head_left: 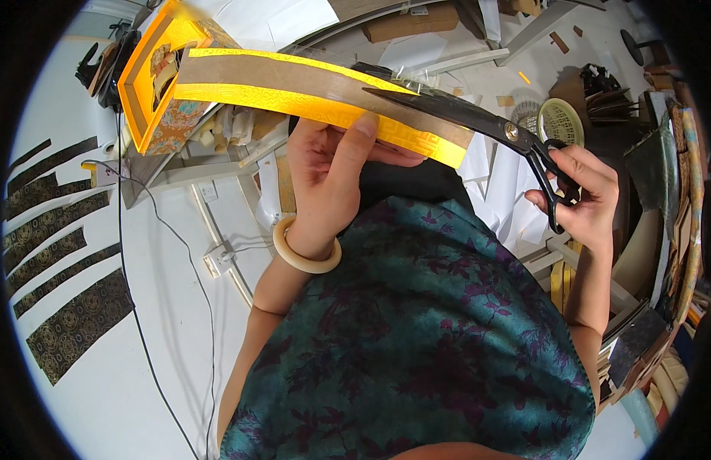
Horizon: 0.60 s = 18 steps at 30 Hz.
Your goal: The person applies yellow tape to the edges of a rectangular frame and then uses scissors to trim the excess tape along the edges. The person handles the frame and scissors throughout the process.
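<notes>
My left hand [334, 157] grips a long strip [294, 90] between thumb and fingers. Along its middle the strip is brown board, and both long edges carry shiny yellow patterned paper. In my right hand [584, 192] are black-handled scissors [512, 132], fingers and thumb through the loops. Their dark blades point left and lie across the strip's right part, the upper blade in front of it; whether they are cutting cannot be made out. Beyond the strip's left end stands an open yellow box [144, 100] with floral outer sides and something patterned inside.
Dark patterned strips [79, 322] hang on the white wall at left, with black cables [141, 337] running down beside them. A pale green basket [560, 123] stands at the right, near stacked boards and fabric rolls [681, 222]. White paper sheets [512, 203] lie below the scissors.
</notes>
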Each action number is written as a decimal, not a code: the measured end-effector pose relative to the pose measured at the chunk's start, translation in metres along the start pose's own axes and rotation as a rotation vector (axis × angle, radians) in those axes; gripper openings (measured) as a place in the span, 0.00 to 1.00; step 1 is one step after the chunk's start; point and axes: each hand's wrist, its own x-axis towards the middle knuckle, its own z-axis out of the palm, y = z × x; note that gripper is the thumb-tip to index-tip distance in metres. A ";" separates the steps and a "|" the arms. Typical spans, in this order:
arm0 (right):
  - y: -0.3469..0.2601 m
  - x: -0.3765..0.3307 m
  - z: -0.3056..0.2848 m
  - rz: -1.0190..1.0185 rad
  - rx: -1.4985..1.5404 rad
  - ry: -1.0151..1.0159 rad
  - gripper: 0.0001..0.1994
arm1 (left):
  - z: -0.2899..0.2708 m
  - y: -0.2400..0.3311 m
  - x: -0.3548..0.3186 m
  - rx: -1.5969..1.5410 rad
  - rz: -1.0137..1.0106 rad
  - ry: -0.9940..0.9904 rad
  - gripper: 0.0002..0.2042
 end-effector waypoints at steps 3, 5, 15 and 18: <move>-0.002 0.000 -0.001 -0.008 -0.022 -0.004 0.25 | 0.000 0.001 0.000 -0.002 -0.001 0.000 0.11; -0.003 0.001 -0.001 -0.022 -0.031 0.001 0.25 | 0.000 0.002 0.000 -0.004 -0.005 0.008 0.11; -0.009 0.004 -0.003 -0.078 -0.106 0.013 0.22 | 0.000 0.006 0.001 -0.006 0.023 -0.010 0.12; -0.006 0.003 -0.003 -0.090 -0.115 0.022 0.23 | 0.001 0.008 0.001 -0.038 0.014 -0.009 0.12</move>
